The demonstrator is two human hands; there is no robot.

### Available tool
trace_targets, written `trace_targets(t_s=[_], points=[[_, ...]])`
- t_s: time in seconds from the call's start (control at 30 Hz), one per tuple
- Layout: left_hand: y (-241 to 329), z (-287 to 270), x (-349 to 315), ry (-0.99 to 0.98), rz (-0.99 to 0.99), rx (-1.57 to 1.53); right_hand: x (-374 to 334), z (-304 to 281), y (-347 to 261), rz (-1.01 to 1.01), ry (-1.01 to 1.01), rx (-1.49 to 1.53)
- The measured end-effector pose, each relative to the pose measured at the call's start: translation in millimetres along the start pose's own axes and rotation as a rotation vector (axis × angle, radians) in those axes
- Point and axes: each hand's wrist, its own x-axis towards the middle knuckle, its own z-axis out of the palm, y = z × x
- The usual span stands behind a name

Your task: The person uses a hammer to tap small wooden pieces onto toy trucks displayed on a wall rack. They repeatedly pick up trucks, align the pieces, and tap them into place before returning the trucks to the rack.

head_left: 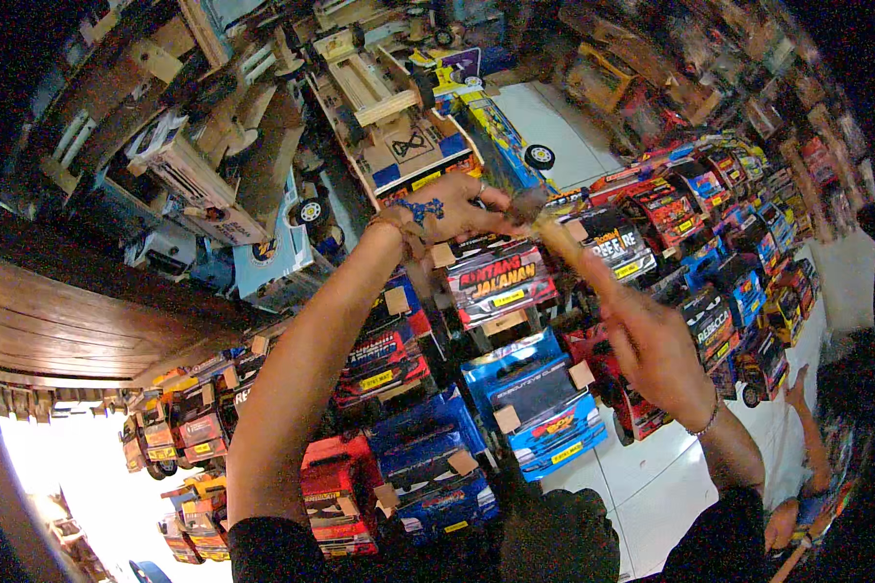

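My right hand (656, 355) is closed round the pale handle of a hammer (554, 236), with the index finger laid along it. The hammer's head is smeared by motion and sits right at the fingertips of my left hand (447, 209). That hand is closed in a pinch; whatever it holds is too small or hidden to make out. Just below both hands stands a black toy truck cab (499, 282) with red lettering. A blue toy truck (535, 403) with small wooden blocks as mirrors is nearer to me.
Rows of wooden toy trucks (671, 209) crowd the right; more red and blue trucks (428, 466) stand in front. Unpainted truck bodies (374, 92) lie upturned at the back. Brown wooden furniture (97, 311) is on the left. Another person's arm (812, 437) shows at lower right, over white tiles.
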Motion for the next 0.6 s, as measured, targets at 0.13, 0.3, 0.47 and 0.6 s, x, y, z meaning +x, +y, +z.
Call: trace_targets(t_s=[0.13,0.3,0.47,0.6], points=[[3.5,1.1,-3.1,-0.026,0.018,-0.057,-3.6,-11.0,-2.4,0.130,-0.106,0.033],[0.5,3.1,1.5,-0.012,0.088,0.033,-15.3,-30.5,-23.0,0.299,0.054,0.230],[14.0,-2.0,-14.2,0.099,0.207,0.071,-34.4,-28.4,-56.3,0.273,0.169,0.346],[43.8,-16.8,-97.7,0.471,0.252,0.227,-62.0,-2.4,-83.9,0.250,0.365,0.467]])
